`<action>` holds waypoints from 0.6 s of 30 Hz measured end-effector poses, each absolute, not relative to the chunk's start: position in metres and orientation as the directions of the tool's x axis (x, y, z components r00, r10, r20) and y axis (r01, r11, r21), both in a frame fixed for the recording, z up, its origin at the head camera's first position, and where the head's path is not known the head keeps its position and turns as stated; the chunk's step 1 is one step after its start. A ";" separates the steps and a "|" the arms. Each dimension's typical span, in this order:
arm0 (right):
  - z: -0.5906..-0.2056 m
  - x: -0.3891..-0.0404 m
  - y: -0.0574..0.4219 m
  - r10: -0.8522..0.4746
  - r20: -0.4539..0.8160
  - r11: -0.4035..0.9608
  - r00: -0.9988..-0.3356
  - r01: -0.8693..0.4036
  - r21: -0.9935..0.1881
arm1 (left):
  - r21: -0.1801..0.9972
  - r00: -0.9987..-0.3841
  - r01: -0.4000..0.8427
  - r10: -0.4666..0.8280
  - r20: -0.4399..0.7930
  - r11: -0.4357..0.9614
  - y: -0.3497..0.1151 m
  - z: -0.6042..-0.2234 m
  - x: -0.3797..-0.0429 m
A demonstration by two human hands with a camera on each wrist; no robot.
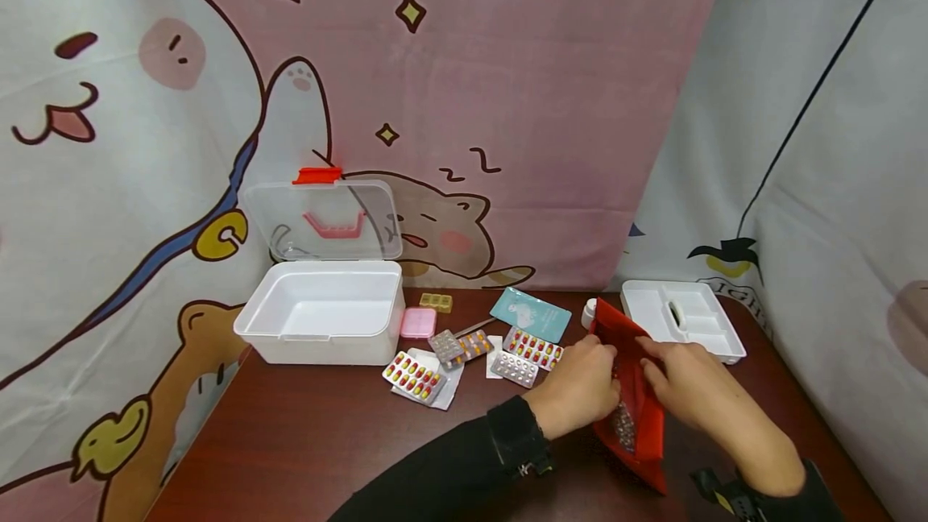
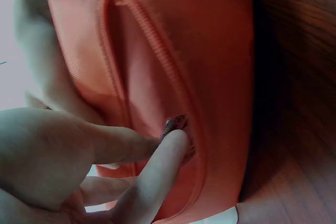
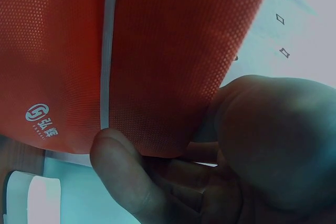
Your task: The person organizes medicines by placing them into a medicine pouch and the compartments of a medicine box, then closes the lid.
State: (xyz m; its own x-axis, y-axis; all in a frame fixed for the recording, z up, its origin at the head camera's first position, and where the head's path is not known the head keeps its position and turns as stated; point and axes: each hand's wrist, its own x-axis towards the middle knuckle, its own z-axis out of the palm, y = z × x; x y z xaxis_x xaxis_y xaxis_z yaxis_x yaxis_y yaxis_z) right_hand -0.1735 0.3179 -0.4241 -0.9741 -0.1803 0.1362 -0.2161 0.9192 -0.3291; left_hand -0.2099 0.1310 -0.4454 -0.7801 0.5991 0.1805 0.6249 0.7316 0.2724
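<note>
A red zip pouch (image 1: pixel 648 445) stands unzipped at the front right of the table, held between both hands. My left hand (image 1: pixel 583 387) reaches into its mouth. In the left wrist view, the thumb and a finger pinch a small dark, speckled piece (image 2: pixel 189 149) inside; most of it is hidden, so its kind is unclear. Silvery patterned foil (image 1: pixel 623 428) shows within the pouch in the head view. My right hand (image 1: pixel 689 381) grips the pouch's right side near the far end, its thumb against the outside by a pale stripe (image 3: pixel 107 77).
Left of the pouch lie several blister packs (image 1: pixel 532 347), a teal packet (image 1: pixel 531 314), a pink case (image 1: pixel 418 322) and a yellow pill box (image 1: pixel 436 302). A white bottle (image 1: pixel 589 313) stands behind the pouch. An open white box (image 1: pixel 319 351) is far left; a white divided tray (image 1: pixel 731 351) is back right.
</note>
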 end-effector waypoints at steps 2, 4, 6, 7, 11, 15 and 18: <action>-0.424 -0.173 0.318 -0.181 0.138 0.919 -0.974 -0.217 -0.330 | 0.254 -0.779 0.627 0.603 0.171 0.737 0.134 -0.448 -0.209; -0.424 -0.174 0.318 -0.180 0.139 0.919 -0.974 -0.217 -0.328 | 0.254 -0.783 0.621 0.600 0.163 0.742 0.136 -0.450 -0.208; -0.423 -0.174 0.318 -0.182 0.138 0.920 -0.974 -0.218 -0.325 | 0.246 -0.789 0.614 0.594 0.159 0.750 0.139 -0.452 -0.208; -0.423 -0.174 0.318 -0.183 0.140 0.921 -0.973 -0.219 -0.321 | 0.245 -0.792 0.610 0.590 0.157 0.754 0.140 -0.453 -0.207; -0.423 -0.174 0.317 -0.183 0.137 0.923 -0.974 -0.218 -0.318 | 0.248 -0.808 0.588 0.569 0.151 0.770 0.144 -0.457 -0.207; -0.423 -0.174 0.317 -0.173 0.112 0.922 -0.978 -0.201 -0.331 | 0.230 -0.814 0.581 0.560 0.153 0.781 0.145 -0.460 -0.206; -0.423 -0.174 0.317 -0.173 0.109 0.922 -0.979 -0.200 -0.331 | 0.191 -0.800 0.600 0.576 0.169 0.777 0.144 -0.462 -0.205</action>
